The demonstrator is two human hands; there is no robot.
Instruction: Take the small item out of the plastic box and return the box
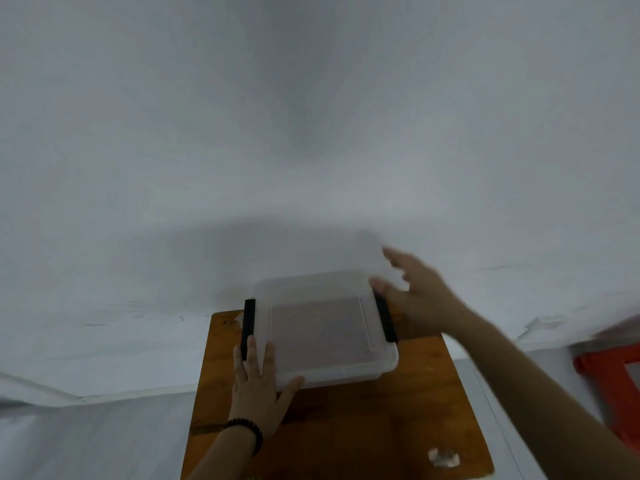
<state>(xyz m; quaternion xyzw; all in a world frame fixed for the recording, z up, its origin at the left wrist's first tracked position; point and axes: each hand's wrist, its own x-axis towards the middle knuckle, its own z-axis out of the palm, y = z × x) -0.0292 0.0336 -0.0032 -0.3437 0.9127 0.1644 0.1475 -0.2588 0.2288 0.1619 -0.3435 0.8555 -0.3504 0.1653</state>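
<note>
A clear plastic box [322, 334] with a lid and two black side latches stands at the far end of a small wooden table [363, 427]. My left hand [258, 386] lies flat against the box's near left corner, fingers spread by the left latch [248, 327]. My right hand [415, 292] is blurred, fingers apart, at the box's far right corner beside the right latch [387, 320]; it holds nothing. A small pale item [444, 457] lies on the table near its front right corner. I cannot tell what is inside the box.
A white wall rises directly behind the table. A red-orange frame [616, 382] stands at the right edge. Pale floor lies on both sides of the table.
</note>
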